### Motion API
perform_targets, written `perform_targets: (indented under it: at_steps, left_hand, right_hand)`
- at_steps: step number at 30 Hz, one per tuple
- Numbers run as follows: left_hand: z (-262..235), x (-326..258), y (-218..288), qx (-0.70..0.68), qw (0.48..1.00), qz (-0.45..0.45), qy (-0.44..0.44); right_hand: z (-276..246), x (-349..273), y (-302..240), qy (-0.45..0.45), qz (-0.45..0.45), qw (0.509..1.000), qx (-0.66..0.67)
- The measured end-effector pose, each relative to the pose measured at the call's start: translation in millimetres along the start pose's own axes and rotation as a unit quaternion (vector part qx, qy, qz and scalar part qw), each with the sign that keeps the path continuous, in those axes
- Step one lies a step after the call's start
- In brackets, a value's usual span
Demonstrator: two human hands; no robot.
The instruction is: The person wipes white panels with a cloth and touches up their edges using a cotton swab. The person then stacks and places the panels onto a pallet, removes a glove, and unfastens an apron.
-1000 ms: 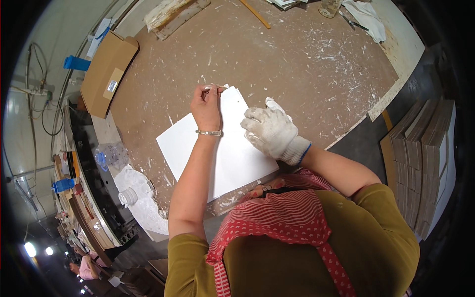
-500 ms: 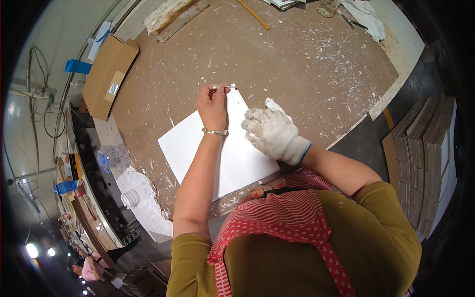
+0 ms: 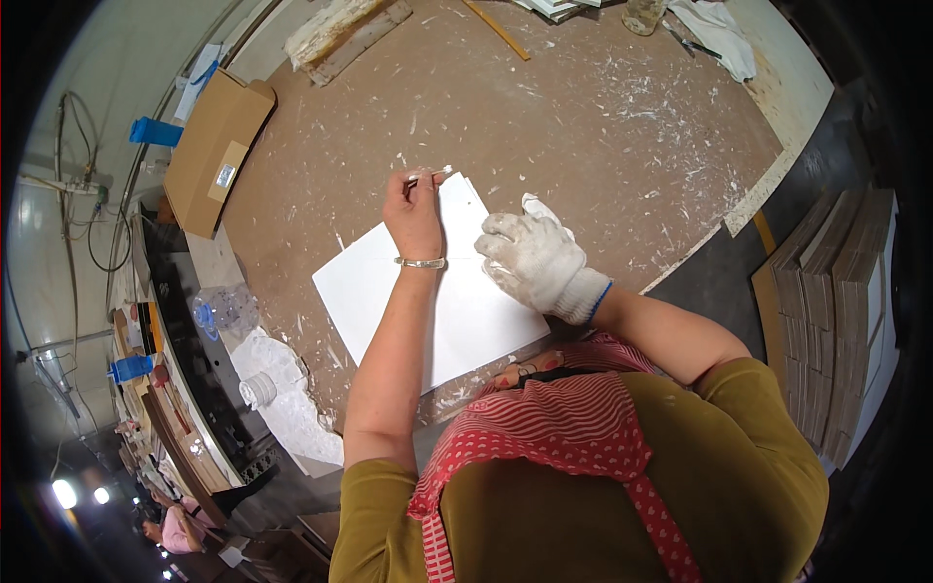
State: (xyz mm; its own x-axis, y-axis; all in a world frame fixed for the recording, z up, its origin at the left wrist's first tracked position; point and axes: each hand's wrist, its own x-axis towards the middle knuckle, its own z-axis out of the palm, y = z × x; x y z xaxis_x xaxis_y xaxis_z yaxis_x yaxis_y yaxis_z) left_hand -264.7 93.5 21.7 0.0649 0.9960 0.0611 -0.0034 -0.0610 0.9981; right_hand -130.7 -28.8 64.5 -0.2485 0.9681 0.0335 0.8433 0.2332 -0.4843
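Note:
A white flat sheet or panel [image 3: 486, 325] lies on the brown worktable in front of me, with the edge of another showing under its far corner. My left hand [image 3: 414, 214], bare with a bracelet at the wrist, is closed in a pinch at that corner. From its fingers sticks a thin stick [image 3: 442, 173] with a small white blob at the tip. My right hand [image 3: 530, 257] wears a white knitted glove and rests on the panel's right side, fingers curled. A bright white piece [image 3: 546, 212], perhaps folded cloth, pokes out beneath it; what the palm holds is hidden.
The worktable [image 3: 583, 126] is spotted with white specks. A cardboard box [image 3: 219, 160] and a plastic jug [image 3: 225, 311] stand on the left. At the far side lie a wooden strip [image 3: 498, 29], a jar [image 3: 643, 15] and a cloth [image 3: 714, 34]. Stacked cardboard [image 3: 826, 321] is on the right.
My left hand has shifted slightly left with the thin stick, and its white tip has moved a little left off the corner. My right hand has stayed in place.

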Motion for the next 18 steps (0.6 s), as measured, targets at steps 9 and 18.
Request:
perform_targets:
  at_steps: [9, 18]
  left_hand:
    - [-30.8, -8.8, 0.3, 0.018, 0.999, -0.005, 0.049]
    - [-286.3, -82.3, 73.6, -0.019, 0.944, -0.052, 0.324]
  right_hand:
    - [2.2, 1.3, -9.8, 0.035, -0.044, 0.998, -0.005]
    - [12.5, -0.4, -3.6, 0.094, -0.023, 0.995, 0.032]
